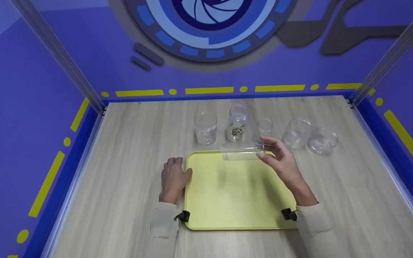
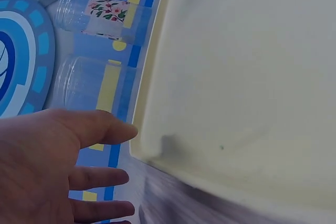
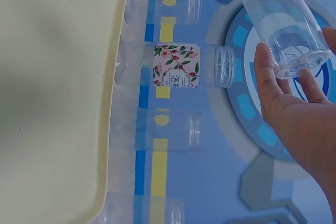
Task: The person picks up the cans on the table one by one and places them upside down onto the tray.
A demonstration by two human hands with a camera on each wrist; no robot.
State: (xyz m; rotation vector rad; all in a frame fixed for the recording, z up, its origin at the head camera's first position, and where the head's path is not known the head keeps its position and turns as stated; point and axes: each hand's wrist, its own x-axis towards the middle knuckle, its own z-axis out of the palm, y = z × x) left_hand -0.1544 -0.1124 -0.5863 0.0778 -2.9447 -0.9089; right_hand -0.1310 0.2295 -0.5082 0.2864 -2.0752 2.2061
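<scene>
My right hand (image 1: 283, 165) pinches a clear plastic jar (image 1: 240, 151) by its base end, thumb and fingers on its sides. The jar lies sideways in the air over the back edge of a yellow tray (image 1: 235, 200), mouth end to the left. In the right wrist view the jar's round base (image 3: 302, 62) is between the fingers, and nothing shows inside it. My left hand (image 1: 173, 179) is at the tray's back left corner, fingers extended. Its thumb (image 2: 118, 131) reaches the tray rim, while the other fingers lie outside the tray.
Behind the tray stand a wide clear jar (image 1: 205, 129), a jar with a floral label (image 1: 237, 125), a narrow jar (image 1: 265, 126) and, at right, two wider jars (image 1: 297, 134). Blue and purple panels (image 1: 206, 77) enclose the wooden table (image 1: 127, 150) at the back and sides.
</scene>
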